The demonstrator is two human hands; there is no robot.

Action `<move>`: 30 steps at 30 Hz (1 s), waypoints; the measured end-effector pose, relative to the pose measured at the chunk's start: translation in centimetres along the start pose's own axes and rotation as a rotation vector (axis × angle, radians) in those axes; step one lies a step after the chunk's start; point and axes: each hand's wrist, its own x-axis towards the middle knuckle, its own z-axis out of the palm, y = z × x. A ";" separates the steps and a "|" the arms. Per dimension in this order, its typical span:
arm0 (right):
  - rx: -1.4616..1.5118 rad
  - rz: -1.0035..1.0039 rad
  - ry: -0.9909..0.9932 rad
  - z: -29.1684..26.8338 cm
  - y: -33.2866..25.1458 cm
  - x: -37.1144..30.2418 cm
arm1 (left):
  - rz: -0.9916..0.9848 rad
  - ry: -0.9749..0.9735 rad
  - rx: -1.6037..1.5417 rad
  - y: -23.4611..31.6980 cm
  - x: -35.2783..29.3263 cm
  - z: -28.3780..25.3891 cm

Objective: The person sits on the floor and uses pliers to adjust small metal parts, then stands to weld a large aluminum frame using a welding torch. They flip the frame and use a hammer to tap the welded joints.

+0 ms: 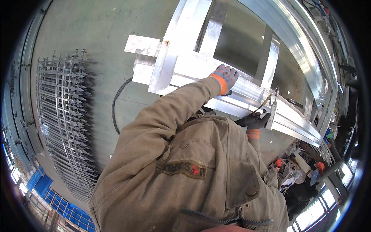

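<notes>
Gloved left hand [226, 77] lay on the long metal rail [239, 94] at the near side of a metal frame [218, 31], fingers bent over, thumb side mostly hidden; whether it gripped the rail or just pressed on it could not be told. Right hand [255, 120], dark glove with orange cuff, was farther right at the same rail, half curled, thumb beside a pale upright fitting [272, 114]. Contact looked likely, a firm hold could not be confirmed. Fitting seemed clamp-like or tool-like, exact kind unclear; a bent brown piece [266, 101] stood just left of its upper end.

Frame ran from centre to far right, cross-slats [270, 62] reaching off the far side of the rail; flat stub pieces [142, 45] stuck out at its left end.

Step in hand, as judged: steadying the rail with the left while the right worked at the fitting. Next move seemed to call for the left to keep pressure there and the right to seat the fitting squarely, without nudging the rail.

Spear-topped metal panels [65, 100] were stacked well left; dark hose [114, 108] curved between.
</notes>
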 end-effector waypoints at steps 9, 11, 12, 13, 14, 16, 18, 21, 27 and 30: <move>-0.356 -0.194 0.042 -1.8 1.1 1.5 | -0.001 0.063 0.105 0.5 -1.0 0.5; -0.422 -0.277 0.052 -2.1 1.3 2.0 | 0.007 0.077 0.105 0.4 -0.9 0.9; -0.469 -0.325 0.057 -2.2 1.4 2.2 | 0.009 0.079 0.106 0.4 -0.9 1.0; -0.492 -0.415 0.018 -2.4 1.5 2.4 | 0.016 0.091 0.106 0.3 -0.8 1.1; -0.518 -0.353 0.071 -2.6 1.5 2.7 | 0.020 0.089 0.115 0.3 -0.9 1.3; -0.514 -0.424 0.019 -3.0 1.7 3.4 | 0.022 0.113 0.110 0.2 -1.0 1.4; -0.572 -0.380 0.074 -3.9 2.1 4.2 | 0.036 0.120 0.098 0.2 -1.1 1.6; -0.585 -0.360 0.040 -5.6 2.9 6.0 | 0.044 0.118 0.085 0.2 -1.4 1.7; -0.468 -0.370 0.071 -6.2 4.0 7.2 | 0.051 0.109 0.051 -0.4 -1.1 0.9; -0.389 -0.315 0.128 -4.3 3.4 5.0 | 0.035 -0.037 -0.038 -1.0 0.9 -0.3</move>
